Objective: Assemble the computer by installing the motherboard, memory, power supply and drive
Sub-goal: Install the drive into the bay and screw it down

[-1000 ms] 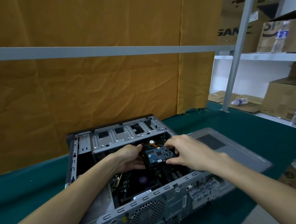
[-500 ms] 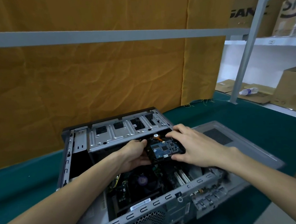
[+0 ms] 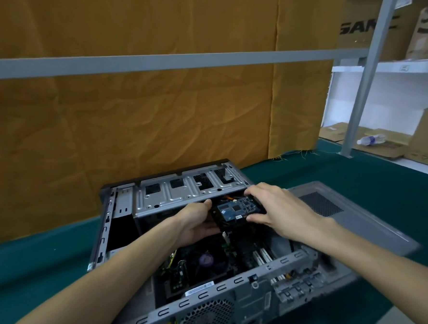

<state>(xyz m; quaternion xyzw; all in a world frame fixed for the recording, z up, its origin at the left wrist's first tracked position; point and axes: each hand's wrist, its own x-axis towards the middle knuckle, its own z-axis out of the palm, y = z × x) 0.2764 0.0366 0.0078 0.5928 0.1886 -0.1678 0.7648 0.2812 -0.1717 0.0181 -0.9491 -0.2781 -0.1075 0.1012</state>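
Over the open computer case (image 3: 216,294), above the fan (image 3: 206,260), I hold the drive (image 3: 237,210) by its edges, left hand (image 3: 196,224) and right hand (image 3: 278,208) pinching either side, just below the far metal bay (image 3: 184,191). Rigid, fairly light, likely fragile on its bare circuit face: edges only.

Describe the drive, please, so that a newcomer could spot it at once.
Find the open grey computer case on the green table. Above its middle, just below the silver drive cage, the left hand and right hand hold the drive. It alone shows a blue circuit board.
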